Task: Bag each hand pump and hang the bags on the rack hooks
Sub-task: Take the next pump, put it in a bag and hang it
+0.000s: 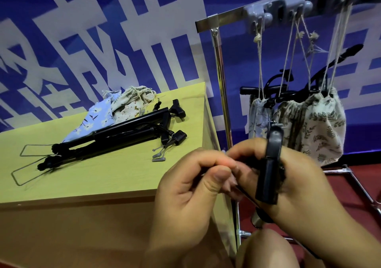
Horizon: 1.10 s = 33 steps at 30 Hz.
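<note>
In the lower middle of the view, close to the camera, a black hand pump [269, 177] was held upright between both hands. The right hand [292, 185] was wrapped around its body from behind, fingers curled shut on it. The left hand [191, 185] pinched something thin at the pump's side between thumb and fingertips; it was too hidden to name, perhaps a hose or a wire.

The pump looked like rigid plastic and metal, probably light, and smooth enough to slide in a loose grip. The thick barrel seemed the safest place to hold; the thin wire foot and small loose fittings looked likely to snag on a bag's mouth.

To the left, on a yellow-green table [123, 177], two more pumps [111, 135] lay side by side, touching, with wire feet pointing left. Behind them sat a heap of soft cloth bags [123, 104]. To the right stood a metal rack [221, 82], where filled bags [321, 123] hung by drawstrings from hooks [299, 9].
</note>
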Each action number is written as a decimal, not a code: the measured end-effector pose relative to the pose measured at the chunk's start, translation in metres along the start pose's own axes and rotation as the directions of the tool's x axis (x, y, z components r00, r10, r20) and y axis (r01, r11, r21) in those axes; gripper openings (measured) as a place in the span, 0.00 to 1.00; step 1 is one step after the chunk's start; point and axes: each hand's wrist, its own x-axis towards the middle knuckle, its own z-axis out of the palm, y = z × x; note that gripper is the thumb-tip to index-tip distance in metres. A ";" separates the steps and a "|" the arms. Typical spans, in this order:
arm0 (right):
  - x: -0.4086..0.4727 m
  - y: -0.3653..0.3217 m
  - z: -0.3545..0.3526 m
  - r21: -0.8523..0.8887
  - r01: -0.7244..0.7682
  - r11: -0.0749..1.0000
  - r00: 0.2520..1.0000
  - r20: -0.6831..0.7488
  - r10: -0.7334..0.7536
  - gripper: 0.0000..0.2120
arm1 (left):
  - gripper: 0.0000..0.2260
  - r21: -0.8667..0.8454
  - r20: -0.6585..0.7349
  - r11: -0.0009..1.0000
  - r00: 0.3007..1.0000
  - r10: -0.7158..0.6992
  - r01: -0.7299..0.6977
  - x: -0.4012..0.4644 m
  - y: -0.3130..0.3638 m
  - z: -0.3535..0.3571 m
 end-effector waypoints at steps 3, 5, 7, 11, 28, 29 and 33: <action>0.000 0.000 0.003 0.016 0.006 1.000 0.999 -0.041 -0.006 0.07 | 0.07 -0.167 -0.069 0.983 0.994 -0.088 0.075 0.001 -0.002 0.005; 0.001 -0.001 0.006 0.090 -0.008 0.996 0.998 -0.065 0.014 0.06 | 0.12 -0.241 -0.084 0.956 0.978 -0.193 0.168 0.003 -0.004 0.006; 0.001 -0.002 0.008 0.191 -0.029 0.981 0.996 -0.077 0.045 0.09 | 0.18 -0.308 -0.072 0.919 0.958 -0.279 0.245 0.005 -0.008 0.004; 0.006 -0.001 0.013 0.220 -0.027 0.975 0.996 -0.076 0.045 0.11 | 0.18 -0.359 -0.041 0.889 0.947 -0.318 0.283 0.010 -0.012 0.000; 0.052 0.009 -0.004 0.191 -0.311 0.931 0.948 -0.002 0.318 0.04 | 0.34 -0.025 0.016 0.936 0.937 -0.350 0.350 0.024 -0.053 -0.005; 0.060 0.010 -0.004 0.254 -0.339 0.906 0.938 0.015 0.347 0.04 | 0.36 0.026 0.078 0.930 0.926 -0.368 0.368 0.023 -0.057 -0.001; 0.081 0.003 -0.011 0.373 -0.383 0.845 0.918 0.056 0.392 0.05 | 0.15 0.237 0.157 0.924 0.927 -0.341 0.300 0.038 -0.051 0.027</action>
